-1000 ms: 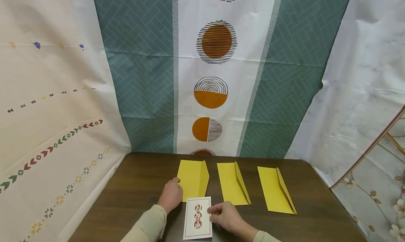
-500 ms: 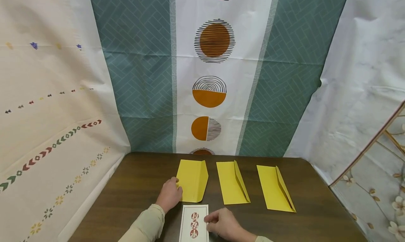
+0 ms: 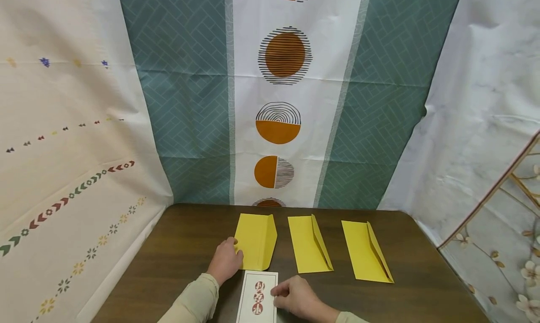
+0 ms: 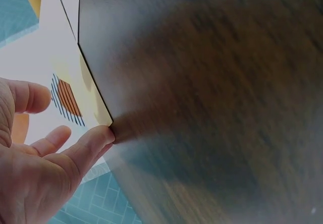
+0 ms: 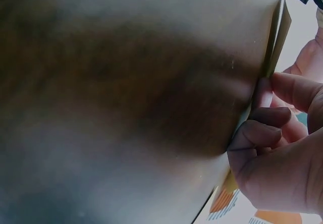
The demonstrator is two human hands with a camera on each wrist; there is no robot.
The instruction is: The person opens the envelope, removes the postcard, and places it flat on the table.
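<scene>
In the head view, a white card (image 3: 249, 285) with a thin dark border and red round motifs lies at the front, its near end cut off by the frame. My right hand (image 3: 299, 297) pinches the card's right edge between thumb and fingers. Just beyond the card, a yellow envelope (image 3: 251, 238) lies with its flap open to the right. My left hand (image 3: 225, 259) rests at the envelope's left edge, fingers loosely bent. The left wrist view has a fingertip (image 4: 103, 133) touching the envelope's corner (image 4: 96, 103), the thumb held apart.
Two more yellow envelopes lie to the right, a middle one (image 3: 305, 245) and a far right one (image 3: 364, 252), both with flaps partly raised. All rest on a dark wooden table (image 3: 181, 238). Patterned cloths (image 3: 194, 126) hang behind and at both sides.
My right hand has drawn the card toward me and slightly left, off the first envelope's near edge, leaving a small gap. My left hand stays at the envelope's edge.
</scene>
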